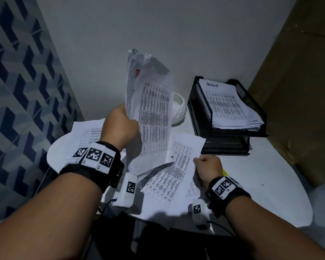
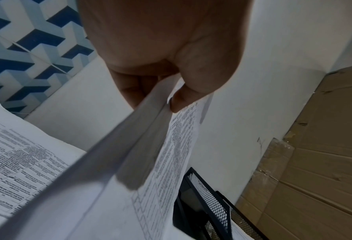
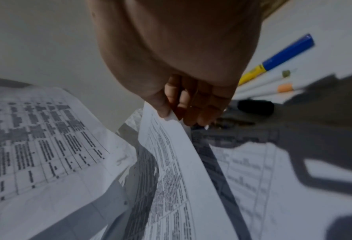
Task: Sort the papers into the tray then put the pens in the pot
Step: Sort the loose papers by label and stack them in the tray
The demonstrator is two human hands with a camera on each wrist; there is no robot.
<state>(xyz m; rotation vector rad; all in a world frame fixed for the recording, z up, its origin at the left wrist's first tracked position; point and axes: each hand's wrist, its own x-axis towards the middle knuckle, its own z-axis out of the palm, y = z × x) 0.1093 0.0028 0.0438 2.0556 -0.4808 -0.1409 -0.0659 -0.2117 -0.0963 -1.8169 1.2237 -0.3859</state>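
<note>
The left hand (image 1: pixel 120 126) is seen raised above the bench (image 1: pixel 261 177), its fingers and thumb clamped on a sheaf of printed sheets (image 1: pixel 152 113) held nearly upright; in the left wrist view the thumb (image 2: pixel 183 100) is pressed on the printed face and the fingers (image 2: pixel 130 91) are curled behind the sheaf. The right hand (image 1: pixel 208 167) is held lower and well apart from the left, with a single printed sheet (image 1: pixel 174 169) pinched at its edge between thumb and curled fingers; the sheet is lifted at the pinched edge and its other end trails toward the left hand. Further loose papers (image 1: pixel 86 134) are observed lying on the bench beneath and outside the left hand. The black mesh tray (image 1: pixel 201 102), two tiers high, stands beyond the right hand, and a stack of papers (image 1: pixel 231 107) headed with a handwritten title is noted in its upper tier. The white pot (image 1: pixel 178 109) stands beyond the hands, partly hidden by the raised sheaf and just beside the tray. In the right wrist view several pens (image 3: pixel 263 81) are seen lying together on the bench just beside the right hand, among them a yellow marker with a blue cap (image 3: pixel 282 56). A brown cardboard sheet (image 1: pixel 298 91) is recorded standing behind the tray
</note>
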